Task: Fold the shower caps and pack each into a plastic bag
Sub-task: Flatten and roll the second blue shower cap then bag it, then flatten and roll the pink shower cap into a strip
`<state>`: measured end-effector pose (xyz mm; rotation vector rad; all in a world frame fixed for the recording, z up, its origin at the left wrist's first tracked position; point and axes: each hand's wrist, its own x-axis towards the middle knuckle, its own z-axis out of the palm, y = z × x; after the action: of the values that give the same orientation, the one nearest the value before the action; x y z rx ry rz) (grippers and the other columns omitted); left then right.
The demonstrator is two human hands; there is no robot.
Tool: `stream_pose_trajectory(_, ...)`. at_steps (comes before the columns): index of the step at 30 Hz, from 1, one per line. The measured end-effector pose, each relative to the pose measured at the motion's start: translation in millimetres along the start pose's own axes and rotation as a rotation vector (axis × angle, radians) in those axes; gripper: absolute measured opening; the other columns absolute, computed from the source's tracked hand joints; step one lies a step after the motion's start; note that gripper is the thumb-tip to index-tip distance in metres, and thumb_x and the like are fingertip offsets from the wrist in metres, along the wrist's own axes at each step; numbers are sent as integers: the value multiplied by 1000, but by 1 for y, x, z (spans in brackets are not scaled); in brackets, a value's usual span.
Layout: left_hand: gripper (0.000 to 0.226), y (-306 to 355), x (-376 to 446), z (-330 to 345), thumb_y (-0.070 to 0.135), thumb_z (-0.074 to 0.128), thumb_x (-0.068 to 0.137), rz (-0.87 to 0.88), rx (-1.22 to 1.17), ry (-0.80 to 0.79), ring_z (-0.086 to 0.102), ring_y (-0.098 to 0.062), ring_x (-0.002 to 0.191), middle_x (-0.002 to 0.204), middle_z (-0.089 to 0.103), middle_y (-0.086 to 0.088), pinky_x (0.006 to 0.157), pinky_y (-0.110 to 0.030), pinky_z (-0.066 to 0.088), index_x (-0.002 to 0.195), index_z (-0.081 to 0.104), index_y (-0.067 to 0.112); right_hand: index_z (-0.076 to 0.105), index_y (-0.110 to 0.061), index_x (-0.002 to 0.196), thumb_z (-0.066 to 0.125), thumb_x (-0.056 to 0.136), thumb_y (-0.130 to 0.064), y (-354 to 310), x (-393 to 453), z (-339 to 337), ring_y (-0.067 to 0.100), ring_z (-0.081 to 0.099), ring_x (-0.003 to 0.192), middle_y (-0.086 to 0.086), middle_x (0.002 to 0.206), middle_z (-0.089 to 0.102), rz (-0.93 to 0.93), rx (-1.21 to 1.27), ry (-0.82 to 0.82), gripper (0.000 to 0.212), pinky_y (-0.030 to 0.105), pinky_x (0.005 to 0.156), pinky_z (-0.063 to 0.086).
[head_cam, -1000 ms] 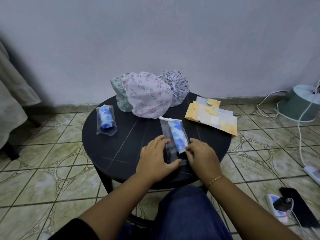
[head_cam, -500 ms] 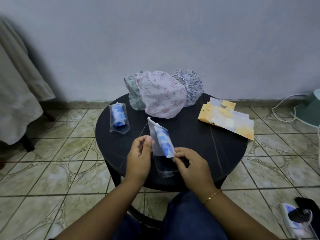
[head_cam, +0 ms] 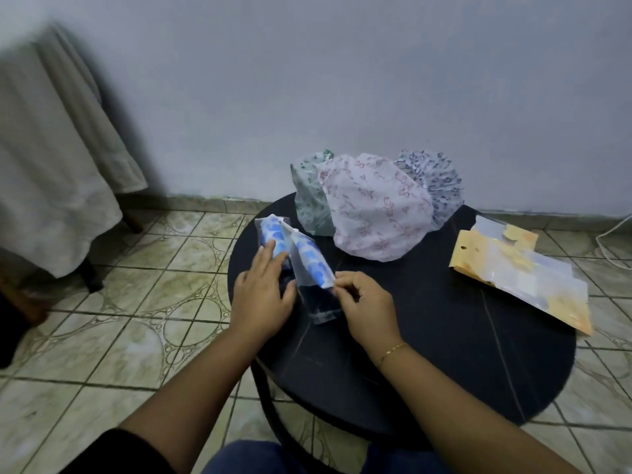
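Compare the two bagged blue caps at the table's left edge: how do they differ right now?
The left bagged cap lies on the table under the left hand, whose straight fingers rest on it. The right bagged cap is pinched by the right hand at its lower edge and tilts up toward the other. The right one shows a long empty clear bag end below the cap; the left one's is hidden. Both hold a folded blue-patterned cap in a clear bag.

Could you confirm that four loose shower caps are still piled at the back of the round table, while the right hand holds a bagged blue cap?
Not quite: the head view shows three loose caps, not four: a green one, a pink one and a dark-patterned one, at the back of the table. The rest holds: the right hand pinches the bagged blue cap.
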<state>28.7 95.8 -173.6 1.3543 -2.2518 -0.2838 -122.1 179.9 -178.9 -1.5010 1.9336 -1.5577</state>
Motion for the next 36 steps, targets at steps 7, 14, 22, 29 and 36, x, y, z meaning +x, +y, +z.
stream_pose_trajectory(7, 52, -16, 15, 8, 40, 46, 93, -38, 139, -67, 21, -10, 143, 155, 26, 5, 108, -34, 22, 142, 37, 24, 69, -7, 92, 63, 84, -1, 5, 48, 35, 6, 60, 85, -7, 91, 64, 106, 17, -37, 12, 0, 73, 39)
stream_pose_trajectory(14, 52, -28, 31, 9, 39, 42, 95, -84, 127, -41, 15, -10, 144, 157, 18, 6, 110, -33, 19, 144, 34, 23, 68, -5, 104, 56, 88, -2, 8, 82, 67, 13, 58, 95, 5, 108, 66, 64, -136, -134, 21, 6, 81, 32)
stream_pose_trajectory(22, 48, -19, 27, 8, 20, 37, 88, -114, 53, 115, 27, -18, 141, 153, 32, -1, 104, -42, 27, 135, 47, 17, 71, -7, 90, 58, 78, 3, 4, 54, 38, 15, 58, 85, 4, 90, 62, -296, -188, 26, 20, 10, 81, 42)
stream_pose_trajectory(29, 49, 15, 24, -3, 24, 35, 83, -14, 34, 155, 35, -16, 136, 148, 39, 0, 98, -40, 28, 129, 53, 20, 60, -21, 109, 56, 75, -37, -26, 69, -3, 25, 38, 122, 5, 129, 49, -444, -670, 329, 38, 40, 91, 27)
stream_pose_trajectory(36, 44, 38, 15, -9, 33, 38, 85, 42, 21, 147, 37, -15, 135, 145, 44, 0, 98, -38, 27, 124, 57, 22, 22, -22, 145, 50, 82, -65, -49, 111, -20, 26, -14, 144, 7, 158, -5, -16, -887, 9, 82, 53, 111, -6)
